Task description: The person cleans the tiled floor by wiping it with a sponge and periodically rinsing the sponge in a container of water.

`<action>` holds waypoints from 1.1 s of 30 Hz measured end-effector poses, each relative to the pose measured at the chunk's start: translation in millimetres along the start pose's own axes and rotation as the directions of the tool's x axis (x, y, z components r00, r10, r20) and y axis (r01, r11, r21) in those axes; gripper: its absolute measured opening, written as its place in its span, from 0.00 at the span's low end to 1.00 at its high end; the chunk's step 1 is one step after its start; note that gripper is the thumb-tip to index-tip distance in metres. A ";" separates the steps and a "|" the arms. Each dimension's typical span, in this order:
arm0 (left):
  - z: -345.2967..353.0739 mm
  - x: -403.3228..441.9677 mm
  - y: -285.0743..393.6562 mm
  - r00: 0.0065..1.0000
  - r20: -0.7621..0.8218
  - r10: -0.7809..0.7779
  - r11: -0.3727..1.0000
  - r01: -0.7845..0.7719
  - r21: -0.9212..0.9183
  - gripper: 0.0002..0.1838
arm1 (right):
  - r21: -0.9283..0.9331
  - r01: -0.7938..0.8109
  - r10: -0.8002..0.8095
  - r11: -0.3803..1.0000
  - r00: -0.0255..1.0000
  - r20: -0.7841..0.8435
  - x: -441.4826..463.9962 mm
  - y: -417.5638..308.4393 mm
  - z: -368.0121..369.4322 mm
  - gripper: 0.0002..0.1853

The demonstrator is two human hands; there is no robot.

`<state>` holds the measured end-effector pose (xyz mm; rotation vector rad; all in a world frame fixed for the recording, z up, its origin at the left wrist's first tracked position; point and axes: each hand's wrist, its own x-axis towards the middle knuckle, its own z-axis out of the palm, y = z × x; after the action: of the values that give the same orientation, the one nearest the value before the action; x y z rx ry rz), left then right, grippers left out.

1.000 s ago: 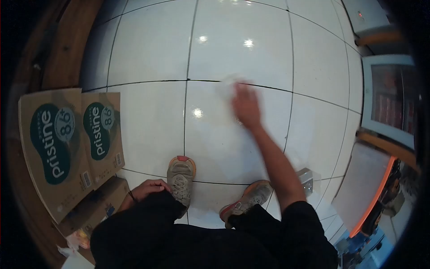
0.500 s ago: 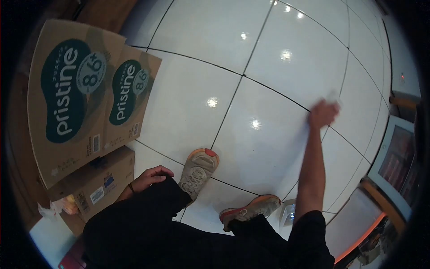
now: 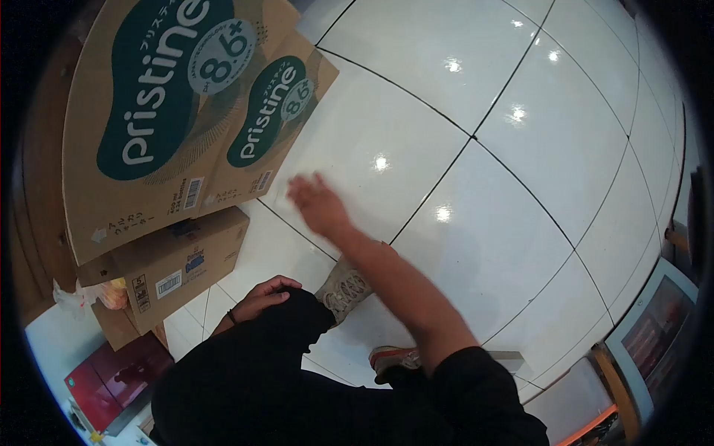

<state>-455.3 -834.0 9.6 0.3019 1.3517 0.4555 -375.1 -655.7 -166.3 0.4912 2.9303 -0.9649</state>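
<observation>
My left hand (image 3: pixel 262 299) rests on my bent left knee (image 3: pixel 301 316), its fingers stretched loosely over the black trouser leg and holding nothing. My right hand (image 3: pixel 318 207) reaches across in front of me, above the white tiled floor (image 3: pixel 431 275). Motion smears its fingers, so I cannot make out whether anything is between them. Nearest to it, on the left, is a brown cardboard box marked "pristine 8.6+" (image 3: pixel 212 175), with a visible gap between hand and box. My right forearm covers part of a beige shoe (image 3: pixel 343 293).
Beneath the large box sits a smaller cardboard box (image 3: pixel 195 256). A plastic bag with something orange (image 3: pixel 111 293) is beside it. A glossy red panel (image 3: pixel 119 379) is at lower left. A light-framed panel (image 3: pixel 658 320) and a pale bin-like container (image 3: pixel 573 401) stand at right.
My right hand has swung from the far right across to the left, near the large box. A pale blur by its fingers no longer shows. The view has shifted; my left hand stays on the knee.
</observation>
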 end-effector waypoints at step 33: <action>-13.7 -20.2 -33.4 0.988 -0.156 -0.017 0.990 -0.006 -0.144 0.18 | 0.052 -0.719 0.579 0.693 0.511 -0.636 25.2 191.1 -136.4 0.29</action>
<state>-467.0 -873.6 8.9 0.1450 1.4638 0.5788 -330.6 -423.8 -169.1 2.0574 2.7581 -0.3847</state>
